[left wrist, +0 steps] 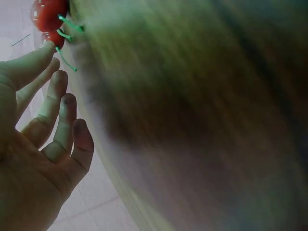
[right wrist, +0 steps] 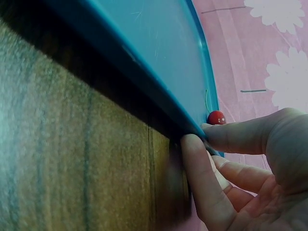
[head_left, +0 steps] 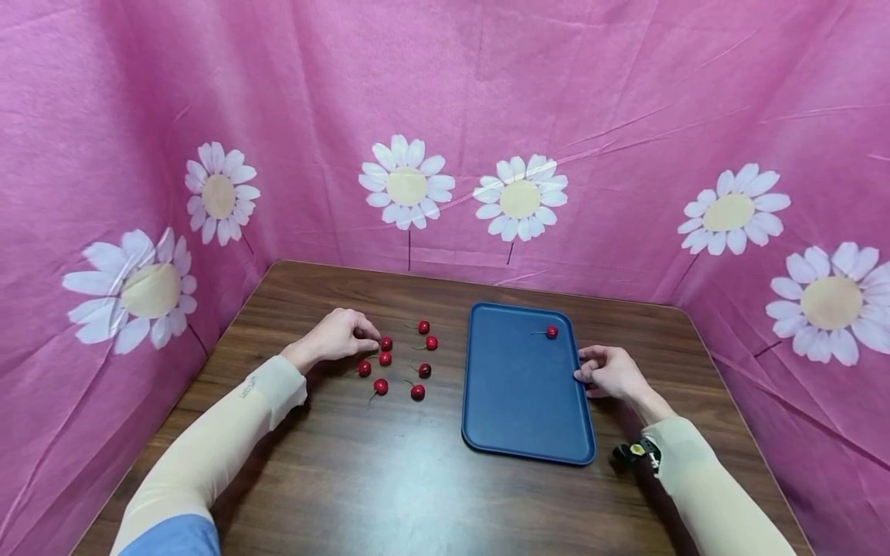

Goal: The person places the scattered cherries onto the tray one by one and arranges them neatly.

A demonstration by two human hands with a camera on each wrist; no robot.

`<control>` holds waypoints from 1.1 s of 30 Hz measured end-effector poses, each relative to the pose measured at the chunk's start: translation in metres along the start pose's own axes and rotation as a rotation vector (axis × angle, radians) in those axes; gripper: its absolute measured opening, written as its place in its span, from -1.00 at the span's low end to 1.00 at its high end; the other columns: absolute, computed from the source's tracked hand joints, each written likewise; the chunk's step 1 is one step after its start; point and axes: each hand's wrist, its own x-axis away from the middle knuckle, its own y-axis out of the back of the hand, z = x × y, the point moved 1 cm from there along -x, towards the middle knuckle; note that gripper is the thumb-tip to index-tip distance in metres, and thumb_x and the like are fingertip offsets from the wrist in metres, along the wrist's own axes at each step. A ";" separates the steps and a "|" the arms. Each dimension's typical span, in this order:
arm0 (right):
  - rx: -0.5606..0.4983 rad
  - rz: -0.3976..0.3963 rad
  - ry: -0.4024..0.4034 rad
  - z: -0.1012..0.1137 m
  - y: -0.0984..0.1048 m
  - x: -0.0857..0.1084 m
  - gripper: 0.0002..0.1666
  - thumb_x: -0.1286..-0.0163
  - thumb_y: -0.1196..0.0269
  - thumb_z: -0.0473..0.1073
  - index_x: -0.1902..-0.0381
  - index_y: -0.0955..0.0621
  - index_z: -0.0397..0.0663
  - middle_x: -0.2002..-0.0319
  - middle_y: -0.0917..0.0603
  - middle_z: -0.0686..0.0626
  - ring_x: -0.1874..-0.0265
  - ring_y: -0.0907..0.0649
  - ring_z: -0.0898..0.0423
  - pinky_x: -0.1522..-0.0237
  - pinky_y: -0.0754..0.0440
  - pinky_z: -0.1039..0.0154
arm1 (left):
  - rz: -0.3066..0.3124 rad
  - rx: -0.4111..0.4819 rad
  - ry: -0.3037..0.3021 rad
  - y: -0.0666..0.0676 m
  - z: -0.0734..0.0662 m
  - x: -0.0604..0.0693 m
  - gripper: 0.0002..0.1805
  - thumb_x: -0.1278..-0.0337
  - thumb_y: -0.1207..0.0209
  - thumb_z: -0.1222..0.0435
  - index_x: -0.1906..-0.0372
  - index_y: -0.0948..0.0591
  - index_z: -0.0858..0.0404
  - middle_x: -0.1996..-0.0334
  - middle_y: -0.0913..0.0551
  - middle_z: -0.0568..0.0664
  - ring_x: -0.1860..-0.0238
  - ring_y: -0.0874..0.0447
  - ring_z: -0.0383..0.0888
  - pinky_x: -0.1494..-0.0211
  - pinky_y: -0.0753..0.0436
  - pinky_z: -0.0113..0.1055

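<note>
We see the two hands well apart. The right hand [head_left: 612, 372] pinches the right rim of the blue tray [head_left: 524, 398], thumb above and a finger against the outside. The left hand [head_left: 339, 335] reaches in at the cherries, its fingers bent loosely and not closed; we cannot tell whether a fingertip touches the nearest cherry [head_left: 386, 344].

Eight cherries lie on the worktop [head_left: 323, 479], left of the tray; one more, the tray cherry [head_left: 552, 332], sits inside near the far right corner.

We judge the step in hand to be taking up a cherry while the tray is steadied. The next move seems to call for a light thumb-and-finger pinch, without nudging the close neighbour [head_left: 385, 359] just nearer us.
</note>
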 end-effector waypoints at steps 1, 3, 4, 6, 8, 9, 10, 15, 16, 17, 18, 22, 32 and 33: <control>0.001 -0.001 0.000 0.000 0.000 0.000 -0.34 -0.54 -0.36 -0.42 -0.49 -0.44 -0.59 0.31 -0.72 0.02 0.31 -0.73 0.23 0.25 -0.91 0.12 | -0.001 -0.004 -0.004 0.000 0.000 0.000 -0.90 -0.36 -0.53 0.21 0.10 -0.95 0.02 0.13 -0.92 -0.11 0.10 -0.80 -0.22 -0.07 -0.73 -0.12; 0.000 -0.003 0.000 -0.001 0.000 0.000 -0.34 -0.54 -0.36 -0.42 -0.49 -0.44 -0.59 0.31 -0.72 0.02 0.31 -0.73 0.24 0.25 -0.91 0.12 | -0.003 -0.014 -0.012 -0.001 0.000 -0.001 -0.91 -0.35 -0.53 0.22 0.11 -0.95 0.01 0.14 -0.92 -0.11 0.11 -0.79 -0.22 -0.05 -0.72 -0.12; 0.000 -0.003 0.002 -0.002 0.000 0.000 -0.34 -0.54 -0.36 -0.42 -0.49 -0.44 -0.59 0.31 -0.72 0.03 0.31 -0.73 0.24 0.25 -0.91 0.12 | -0.002 -0.022 -0.016 -0.001 0.000 -0.002 -0.92 -0.35 -0.54 0.22 0.13 -0.95 0.00 0.14 -0.92 -0.12 0.12 -0.79 -0.22 -0.05 -0.72 -0.13; 0.001 -0.002 0.004 -0.002 -0.001 0.000 -0.33 -0.53 -0.36 -0.43 -0.49 -0.44 -0.60 0.32 -0.72 0.03 0.31 -0.73 0.24 0.24 -0.91 0.12 | -0.001 -0.036 -0.023 -0.002 0.000 -0.003 -0.93 -0.34 -0.54 0.22 0.15 -0.95 -0.01 0.15 -0.92 -0.13 0.13 -0.78 -0.24 -0.04 -0.72 -0.15; 0.004 -0.001 0.005 -0.003 -0.001 0.000 -0.33 -0.53 -0.36 -0.43 -0.49 -0.44 -0.60 0.32 -0.72 0.04 0.31 -0.73 0.24 0.24 -0.91 0.11 | 0.002 -0.050 -0.029 -0.002 -0.001 -0.003 -0.94 -0.33 -0.54 0.23 0.17 -0.94 -0.01 0.16 -0.91 -0.13 0.15 -0.78 -0.24 -0.03 -0.73 -0.15; 0.002 -0.003 0.001 -0.004 -0.001 0.000 -0.33 -0.53 -0.36 -0.43 -0.49 -0.45 -0.59 0.32 -0.72 0.03 0.31 -0.73 0.24 0.24 -0.91 0.11 | 0.004 -0.058 -0.031 -0.003 -0.002 -0.003 -0.94 -0.33 -0.54 0.23 0.18 -0.94 -0.01 0.17 -0.91 -0.13 0.15 -0.77 -0.25 -0.03 -0.73 -0.15; 0.005 -0.002 0.003 -0.004 0.000 0.000 -0.33 -0.53 -0.36 -0.42 -0.49 -0.45 -0.59 0.32 -0.72 0.03 0.31 -0.72 0.24 0.24 -0.91 0.11 | 0.006 -0.065 -0.031 -0.003 -0.003 -0.003 -0.95 -0.33 -0.54 0.23 0.18 -0.94 0.00 0.17 -0.90 -0.13 0.16 -0.77 -0.25 -0.03 -0.74 -0.14; 0.010 -0.003 0.004 -0.005 0.000 0.000 -0.34 -0.54 -0.36 -0.41 -0.50 -0.45 -0.58 0.31 -0.72 0.02 0.31 -0.72 0.23 0.22 -0.92 0.09 | 0.017 -0.102 -0.029 -0.004 -0.005 -0.003 -0.95 -0.35 -0.52 0.21 0.17 -0.93 0.02 0.18 -0.89 -0.13 0.17 -0.76 -0.23 -0.04 -0.75 -0.11; 0.013 0.000 0.009 -0.006 0.000 0.000 -0.33 -0.54 -0.36 -0.41 -0.50 -0.44 -0.59 0.30 -0.72 0.02 0.30 -0.72 0.23 0.22 -0.92 0.08 | 0.020 -0.110 -0.026 -0.004 -0.005 -0.003 -0.96 -0.36 -0.52 0.20 0.18 -0.93 0.02 0.18 -0.89 -0.13 0.16 -0.76 -0.24 -0.04 -0.75 -0.11; 0.012 0.000 0.009 -0.006 0.000 0.000 -0.33 -0.54 -0.36 -0.42 -0.50 -0.44 -0.59 0.30 -0.73 0.02 0.31 -0.72 0.23 0.22 -0.92 0.08 | 0.024 -0.117 -0.023 -0.004 -0.005 -0.002 -0.96 -0.37 -0.51 0.19 0.18 -0.93 0.01 0.18 -0.89 -0.14 0.16 -0.76 -0.24 -0.04 -0.75 -0.11; 0.012 0.000 0.011 -0.006 0.000 0.000 -0.33 -0.55 -0.36 -0.42 -0.50 -0.44 -0.59 0.30 -0.73 0.02 0.31 -0.72 0.23 0.22 -0.92 0.08 | 0.026 -0.124 -0.020 -0.004 -0.006 -0.002 -0.96 -0.38 -0.51 0.19 0.19 -0.93 -0.01 0.18 -0.89 -0.14 0.16 -0.76 -0.24 -0.04 -0.75 -0.11; 0.012 0.000 0.014 -0.006 0.000 0.000 -0.34 -0.54 -0.36 -0.42 -0.50 -0.44 -0.59 0.31 -0.73 0.02 0.31 -0.73 0.23 0.22 -0.92 0.08 | 0.025 -0.132 -0.019 -0.004 -0.006 -0.002 -0.95 -0.38 -0.50 0.19 0.24 -0.91 -0.05 0.20 -0.88 -0.16 0.18 -0.73 -0.24 -0.03 -0.74 -0.11; 0.005 -0.002 0.013 -0.004 0.002 0.002 -0.33 -0.54 -0.37 -0.42 -0.50 -0.44 -0.60 0.31 -0.74 0.02 0.31 -0.73 0.24 0.23 -0.92 0.10 | -0.021 -0.082 -0.005 -0.006 -0.004 -0.004 -0.95 -0.35 -0.50 0.22 0.25 -0.90 -0.03 0.31 -0.83 -0.20 0.27 -0.67 -0.25 0.07 -0.66 -0.18; 0.003 -0.001 0.014 -0.004 0.002 0.002 -0.33 -0.54 -0.37 -0.42 -0.49 -0.45 -0.60 0.31 -0.74 0.02 0.32 -0.73 0.24 0.23 -0.92 0.10 | -0.025 -0.074 -0.002 -0.006 -0.003 -0.004 -0.95 -0.36 -0.50 0.22 0.24 -0.91 -0.03 0.32 -0.84 -0.21 0.28 -0.67 -0.25 0.07 -0.65 -0.19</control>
